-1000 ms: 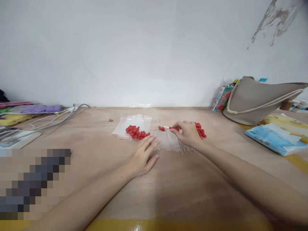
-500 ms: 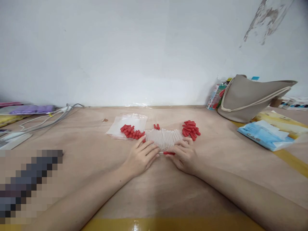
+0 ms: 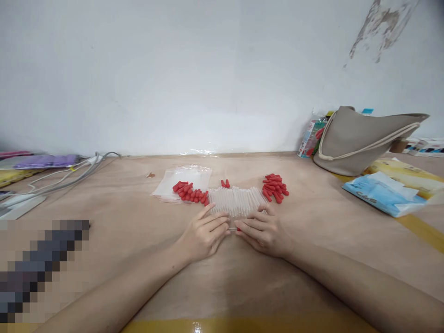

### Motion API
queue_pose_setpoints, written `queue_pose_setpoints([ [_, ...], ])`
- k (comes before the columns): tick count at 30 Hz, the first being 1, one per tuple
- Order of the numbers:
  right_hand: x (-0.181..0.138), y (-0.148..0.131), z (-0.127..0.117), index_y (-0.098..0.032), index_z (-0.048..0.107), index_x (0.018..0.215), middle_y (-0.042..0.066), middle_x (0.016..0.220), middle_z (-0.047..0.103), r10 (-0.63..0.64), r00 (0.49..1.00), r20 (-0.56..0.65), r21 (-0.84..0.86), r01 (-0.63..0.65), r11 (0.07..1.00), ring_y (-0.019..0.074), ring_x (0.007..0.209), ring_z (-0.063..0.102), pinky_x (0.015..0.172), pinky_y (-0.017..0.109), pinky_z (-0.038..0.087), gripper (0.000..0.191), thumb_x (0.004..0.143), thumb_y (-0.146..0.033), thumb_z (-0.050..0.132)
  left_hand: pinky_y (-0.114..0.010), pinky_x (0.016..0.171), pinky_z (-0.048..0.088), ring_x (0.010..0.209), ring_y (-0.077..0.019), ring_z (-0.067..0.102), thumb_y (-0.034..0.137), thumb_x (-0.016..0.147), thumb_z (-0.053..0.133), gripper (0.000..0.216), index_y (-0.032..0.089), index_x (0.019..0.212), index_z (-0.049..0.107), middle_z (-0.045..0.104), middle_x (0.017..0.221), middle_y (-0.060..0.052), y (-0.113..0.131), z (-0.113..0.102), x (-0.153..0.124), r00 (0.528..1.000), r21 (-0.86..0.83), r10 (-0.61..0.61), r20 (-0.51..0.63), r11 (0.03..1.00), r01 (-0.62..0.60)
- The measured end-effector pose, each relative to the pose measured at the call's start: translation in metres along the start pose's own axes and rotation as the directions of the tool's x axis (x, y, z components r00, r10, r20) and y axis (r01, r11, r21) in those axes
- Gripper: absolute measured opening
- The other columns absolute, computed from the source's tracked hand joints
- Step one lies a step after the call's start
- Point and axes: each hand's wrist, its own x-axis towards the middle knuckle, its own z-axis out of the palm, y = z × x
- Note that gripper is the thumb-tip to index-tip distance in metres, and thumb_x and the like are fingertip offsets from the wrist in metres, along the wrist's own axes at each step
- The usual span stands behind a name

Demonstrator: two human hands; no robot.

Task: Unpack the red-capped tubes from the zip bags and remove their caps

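My left hand [image 3: 204,233] and my right hand [image 3: 264,232] lie close together on the brown table [image 3: 222,277], fingertips meeting. Between them they pinch a small clear tube with a red cap [image 3: 236,228], mostly hidden by the fingers. Just beyond the fingers lies a row of several clear tubes [image 3: 236,201]. A pile of red caps [image 3: 189,192] rests on a clear plastic bag [image 3: 180,180] to the left. Another pile of red caps [image 3: 275,187] lies to the right. A few loose caps [image 3: 225,183] sit behind the tubes.
A grey bag [image 3: 360,138] and a snack packet [image 3: 310,134] stand at the back right by the wall. A blue tissue packet [image 3: 385,194] lies on the right. Cables [image 3: 69,173] and flat items lie at the left. A pixelated patch [image 3: 41,268] covers the near left.
My right hand came back from the far side of the tubes with a red-capped tube to the near side. Both hands closed in until their fingertips met on it.
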Motion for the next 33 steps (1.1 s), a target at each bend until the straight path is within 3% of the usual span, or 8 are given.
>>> queue_pose_setpoints([
  [5,-0.002,0.0,-0.001,-0.017,0.061,0.09,-0.001,0.074,0.069,-0.097,0.994,-0.041,0.006,0.098,0.995,0.0093,0.069,0.058,0.07,0.029,0.039,0.01,0.08,-0.018,0.057,-0.036,0.098,0.041,0.096,-0.0152,0.062,0.014,0.082,0.05,0.011,0.016,0.089,0.06,0.069,0.092,-0.005,0.002,-0.003,-0.004,1.0,-0.035,0.021,-0.006,0.999,-0.021],
  [17,-0.005,0.002,-0.011,-0.019,0.06,0.098,-0.001,0.078,0.069,-0.179,0.983,-0.042,0.028,0.181,0.983,0.0105,0.076,0.06,0.072,0.029,0.044,0.02,0.08,-0.012,0.056,-0.037,0.102,0.037,0.096,-0.0145,0.061,0.013,0.082,0.05,0.014,0.017,0.093,0.058,0.068,0.09,-0.002,0.004,-0.014,-0.006,1.0,-0.089,0.02,0.001,0.996,-0.02],
  [20,-0.008,0.005,-0.017,-0.019,0.06,0.098,0.0,0.08,0.069,-0.189,0.981,-0.044,0.023,0.19,0.981,0.0104,0.073,0.06,0.068,0.028,0.043,0.019,0.08,-0.014,0.056,-0.034,0.092,0.044,0.093,-0.0155,0.061,0.012,0.082,0.052,0.014,0.017,0.093,0.057,0.066,0.093,-0.004,0.003,-0.015,-0.012,1.0,-0.094,0.006,-0.019,0.996,-0.008],
  [23,-0.014,0.017,-0.021,-0.02,0.062,0.098,0.001,0.079,0.069,-0.042,0.996,-0.077,0.008,0.042,0.999,0.0114,0.066,0.057,0.06,0.029,0.041,0.02,0.078,-0.018,0.061,-0.025,0.07,0.049,0.077,-0.0119,0.058,0.013,0.083,0.05,0.014,0.016,0.095,0.056,0.059,0.095,-0.006,-0.003,-0.013,-0.021,0.986,-0.094,-0.152,-0.061,0.985,0.146],
  [26,-0.018,0.035,-0.021,-0.022,0.064,0.098,0.004,0.079,0.064,0.253,0.961,-0.108,0.127,-0.24,0.963,0.0124,0.068,0.055,0.06,0.027,0.043,0.019,0.08,-0.021,0.057,-0.021,0.06,0.047,0.068,-0.0091,0.051,0.013,0.085,0.044,0.017,0.015,0.099,0.054,0.048,0.094,-0.007,-0.01,-0.007,-0.02,0.943,-0.092,-0.322,-0.077,0.944,0.315],
  [29,-0.019,0.056,-0.023,-0.02,0.065,0.099,0.005,0.078,0.056,0.528,0.843,-0.102,0.169,-0.509,0.844,0.0139,0.071,0.054,0.061,0.028,0.045,0.022,0.084,-0.024,0.049,-0.025,0.064,0.047,0.073,-0.0114,0.048,0.011,0.085,0.038,0.026,0.012,0.108,0.05,0.042,0.093,-0.008,-0.017,0.002,-0.006,0.931,-0.081,-0.359,-0.068,0.932,0.353],
  [33,-0.026,0.083,-0.028,-0.016,0.065,0.099,0.005,0.074,0.054,0.752,0.658,-0.035,0.119,-0.745,0.657,0.0129,0.06,0.05,0.054,0.027,0.044,0.028,0.079,-0.027,0.049,-0.024,0.058,0.045,0.068,-0.013,0.043,0.009,0.084,0.036,0.033,0.011,0.114,0.049,0.04,0.08,-0.004,-0.022,0.025,0.028,0.947,-0.01,-0.302,-0.114,0.953,0.303],
])
